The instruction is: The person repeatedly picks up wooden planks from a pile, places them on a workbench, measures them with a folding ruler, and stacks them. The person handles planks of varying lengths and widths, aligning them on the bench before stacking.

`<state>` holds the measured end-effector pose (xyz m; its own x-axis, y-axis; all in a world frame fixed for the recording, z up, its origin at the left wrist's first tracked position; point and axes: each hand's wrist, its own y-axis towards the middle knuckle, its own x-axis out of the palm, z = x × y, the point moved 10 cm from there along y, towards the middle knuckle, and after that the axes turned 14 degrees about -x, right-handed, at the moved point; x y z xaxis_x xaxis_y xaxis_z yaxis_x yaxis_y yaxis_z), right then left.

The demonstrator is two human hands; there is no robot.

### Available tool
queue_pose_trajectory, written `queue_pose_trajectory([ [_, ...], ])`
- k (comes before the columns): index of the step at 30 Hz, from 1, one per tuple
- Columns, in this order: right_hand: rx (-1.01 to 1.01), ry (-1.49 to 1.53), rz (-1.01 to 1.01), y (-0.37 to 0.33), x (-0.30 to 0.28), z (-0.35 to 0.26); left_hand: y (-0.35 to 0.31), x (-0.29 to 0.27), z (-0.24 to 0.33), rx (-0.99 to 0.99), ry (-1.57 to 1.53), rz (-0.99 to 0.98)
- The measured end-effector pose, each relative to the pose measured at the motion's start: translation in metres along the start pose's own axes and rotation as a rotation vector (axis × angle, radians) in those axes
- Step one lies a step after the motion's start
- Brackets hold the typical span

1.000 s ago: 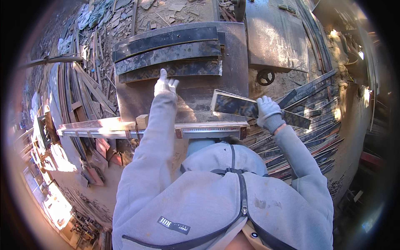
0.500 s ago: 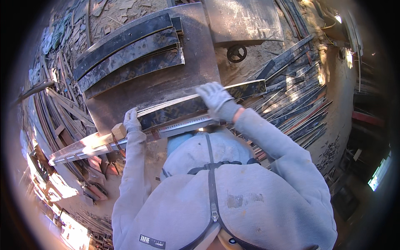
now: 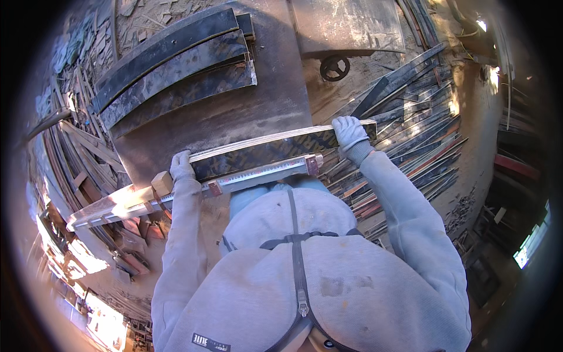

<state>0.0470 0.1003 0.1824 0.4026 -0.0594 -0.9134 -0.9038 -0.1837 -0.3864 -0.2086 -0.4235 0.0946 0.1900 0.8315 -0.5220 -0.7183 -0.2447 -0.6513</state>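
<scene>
A few dark-faced plywood strips [image 3: 270, 154] stand on edge together along the near side of the metal table, their pale layered edges up. My left hand [image 3: 182, 166], in a light grey glove, grips their left end. Near their right end, my right hand [image 3: 350, 138], gloved alike, has its fingers closed over the top edge. Just in front of the strips runs a metal rail with a measuring scale [image 3: 261, 174]. A small wood block [image 3: 162, 183] sits by the rail beside my left hand.
More dark plywood strips [image 3: 176, 67] lie on the rusty metal table [image 3: 275, 76] at the far left. A black handwheel [image 3: 335, 68] shows beyond the table's right side. Piles of offcut strips [image 3: 410, 141] cover the ground at right, with scrap wood [image 3: 88, 146] at left.
My right hand has slid right along the plywood strips and closed near their right end. My left hand keeps its place at the left end.
</scene>
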Motion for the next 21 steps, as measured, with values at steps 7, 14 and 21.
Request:
queue_pose_trajectory([
  [7,-0.043,0.036,-0.083,0.01,-0.009,-0.001,-0.082,0.011,0.097,0.472,0.935,0.231],
  [14,-0.155,0.043,-0.271,0.028,-0.031,-0.017,-0.204,0.143,0.141,0.806,0.875,-0.336],
  [21,-0.044,0.264,-0.476,0.063,-0.024,-0.025,-0.209,0.142,0.137,0.697,0.95,-0.382],
])
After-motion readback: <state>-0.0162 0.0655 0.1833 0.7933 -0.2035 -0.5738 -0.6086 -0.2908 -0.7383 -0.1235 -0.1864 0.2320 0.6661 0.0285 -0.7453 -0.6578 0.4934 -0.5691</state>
